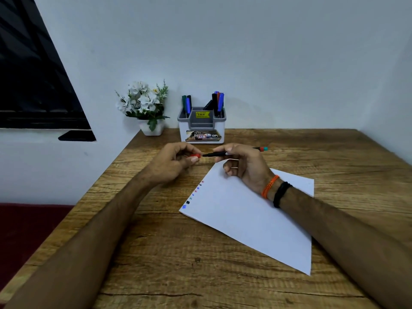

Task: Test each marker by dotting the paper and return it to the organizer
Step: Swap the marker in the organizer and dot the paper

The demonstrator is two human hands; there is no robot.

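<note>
Above the wooden table, my right hand grips a black marker with a red and teal rear end, held level and pointing left. My left hand pinches its red cap, which meets the marker's tip. Below the hands lies a white sheet of paper with a row of several coloured dots along its left edge. The white and grey organizer stands at the back by the wall, with several markers upright in its two side compartments.
A white pot of white flowers stands left of the organizer at the table's back corner. The table's left edge runs diagonally beside a dark red seat. A dark window fills the upper left.
</note>
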